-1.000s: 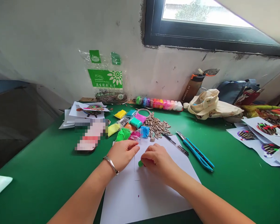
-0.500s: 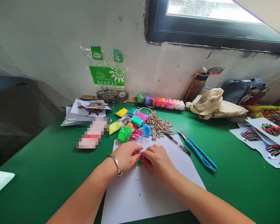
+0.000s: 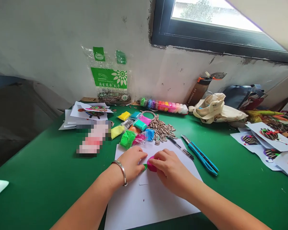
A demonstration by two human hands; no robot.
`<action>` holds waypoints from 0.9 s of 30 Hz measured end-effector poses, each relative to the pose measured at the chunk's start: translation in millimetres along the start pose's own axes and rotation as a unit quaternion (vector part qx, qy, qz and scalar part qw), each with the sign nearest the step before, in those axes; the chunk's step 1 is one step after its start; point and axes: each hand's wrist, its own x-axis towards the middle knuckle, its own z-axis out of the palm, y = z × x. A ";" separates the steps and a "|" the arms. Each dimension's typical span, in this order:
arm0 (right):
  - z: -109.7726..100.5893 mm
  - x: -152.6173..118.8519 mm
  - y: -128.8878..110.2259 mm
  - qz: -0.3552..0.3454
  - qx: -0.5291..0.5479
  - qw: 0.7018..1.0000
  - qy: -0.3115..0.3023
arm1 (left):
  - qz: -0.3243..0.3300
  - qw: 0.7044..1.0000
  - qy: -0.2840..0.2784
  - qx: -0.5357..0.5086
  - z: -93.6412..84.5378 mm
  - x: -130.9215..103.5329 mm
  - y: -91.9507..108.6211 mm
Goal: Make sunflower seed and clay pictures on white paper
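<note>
My left hand [image 3: 132,163] rests on a large white sheet of paper [image 3: 134,210], thumb and index finger apart, a silver bangle on the wrist. A small piece of green clay [image 3: 145,166] lies at its thumb tip. My right hand [image 3: 171,169] is closed at a flattened lump of pink clay [image 3: 151,164], its fingers curled over the right side; the thumb is mostly hidden. Both clay pieces sit over a smaller white card [image 3: 144,181] on the sheet. A tiny dark speck lies on the sheet nearer me.
Bagged coloured clay [image 3: 128,138] and a heap of sunflower seeds [image 3: 162,127] lie behind the sheet. A pen [image 3: 182,148] and a blue utility knife [image 3: 201,156] are to the right. Decorated cards [image 3: 270,134] lie far right, others [image 3: 86,111] back left.
My hands have moved slightly apart, the right one shifting rightward. The pink clay now shows between them, and the green piece sits at the left thumb tip. The view has shifted slightly.
</note>
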 end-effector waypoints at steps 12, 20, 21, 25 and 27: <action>30.6 -11.4 5.8 -0.036 -0.011 0.997 0.065 | -0.011 1.000 -0.004 0.005 3.1 1.6 -1.3; 22.1 -12.4 10.6 -0.049 0.019 0.994 0.096 | -0.020 0.999 -0.015 -0.021 -2.1 2.3 -2.1; 22.6 -12.9 9.4 -0.051 0.012 0.995 0.090 | -0.020 1.000 -0.013 -0.021 -1.6 2.6 -2.3; 26.6 -15.3 4.6 -0.052 -0.015 0.997 0.063 | -0.023 1.000 0.009 -0.007 3.3 3.8 -1.3; 28.1 -16.5 2.7 -0.050 -0.027 0.997 0.054 | -0.025 1.000 0.017 -0.002 5.2 4.3 -0.3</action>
